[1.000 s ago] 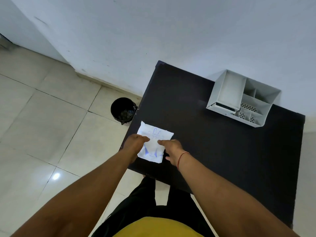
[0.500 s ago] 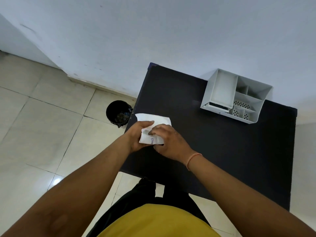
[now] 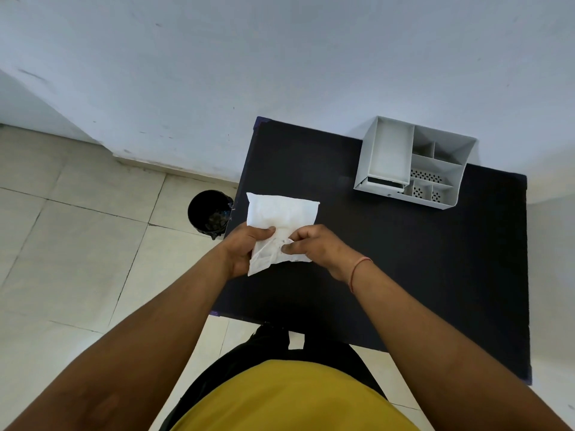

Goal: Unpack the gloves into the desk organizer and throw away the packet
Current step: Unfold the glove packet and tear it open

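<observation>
So we've got the packet (image 3: 281,223) up off the dark surface (image 3: 404,259), held over its near-left corner with both hands. Left hand (image 3: 245,248) has its fingers closed on the lower left edge, thumb on top. Right hand (image 3: 314,245) is pinching the lower middle, fingers curled in tight on the plastic. Neither hand has any slack in it.

The packet looks like thin, soft white plastic, crinkly and puffed a bit, so we'd guess very light with floppy gloves inside. It'll bend wherever we squeeze it, nothing stiff to lever against. It's probably slippery too, so a flat pinch right at the seam seems the best hold, with the two hands close together so a tear starts cleanly rather than just stretching. It doesn't look open yet, as far as we can tell.

The desk organizer (image 3: 413,164) sits at the far side against the wall, well apart from the hands, compartments looking bare. The bin (image 3: 210,214) is on the floor just beside the left edge, handy for the wrapper.
</observation>
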A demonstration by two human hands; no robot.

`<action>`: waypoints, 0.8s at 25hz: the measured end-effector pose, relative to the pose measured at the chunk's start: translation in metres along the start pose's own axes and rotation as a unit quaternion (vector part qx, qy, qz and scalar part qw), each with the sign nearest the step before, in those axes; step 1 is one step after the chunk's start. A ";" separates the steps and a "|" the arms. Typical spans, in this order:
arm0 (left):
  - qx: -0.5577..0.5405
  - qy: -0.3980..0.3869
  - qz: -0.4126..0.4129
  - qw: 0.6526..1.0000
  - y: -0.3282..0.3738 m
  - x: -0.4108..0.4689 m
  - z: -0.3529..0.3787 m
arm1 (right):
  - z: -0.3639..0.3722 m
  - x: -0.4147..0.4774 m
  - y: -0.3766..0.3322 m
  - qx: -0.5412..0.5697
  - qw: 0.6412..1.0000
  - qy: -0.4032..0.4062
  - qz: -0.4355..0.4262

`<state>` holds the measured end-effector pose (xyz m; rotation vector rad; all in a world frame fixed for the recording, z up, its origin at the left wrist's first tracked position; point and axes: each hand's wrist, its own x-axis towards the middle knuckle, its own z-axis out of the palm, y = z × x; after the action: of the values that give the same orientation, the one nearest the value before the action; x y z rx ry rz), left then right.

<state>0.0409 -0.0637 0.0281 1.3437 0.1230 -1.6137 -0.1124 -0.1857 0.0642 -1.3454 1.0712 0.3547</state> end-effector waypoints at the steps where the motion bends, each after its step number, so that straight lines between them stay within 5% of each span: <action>1: 0.005 -0.021 0.002 1.000 0.000 -0.003 -0.002 | 0.000 -0.002 0.000 0.033 0.999 -0.011 0.006; 5: 0.033 -0.043 -0.014 0.998 0.000 -0.007 -0.006 | 0.002 -0.004 0.004 0.082 0.996 -0.001 0.018; 9: -0.052 -0.008 -0.031 0.998 0.005 -0.007 -0.013 | -0.010 -0.015 0.013 0.115 0.992 -0.044 -0.037; 12: -0.017 0.007 -0.038 0.999 0.009 -0.011 -0.009 | -0.013 -0.021 0.009 0.043 0.996 -0.050 -0.054; 15: -0.047 0.022 -0.060 0.997 0.011 -0.011 -0.001 | -0.011 -0.023 0.002 -0.091 0.989 0.012 -0.116; 20: -0.092 0.082 -0.053 0.991 0.011 -0.015 0.013 | -0.016 -0.026 -0.001 0.058 0.977 0.145 -0.146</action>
<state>0.0381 -0.0682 0.0505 1.3439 0.4385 -1.5359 -0.1315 -0.1912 0.0879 -1.4525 1.0931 -0.1259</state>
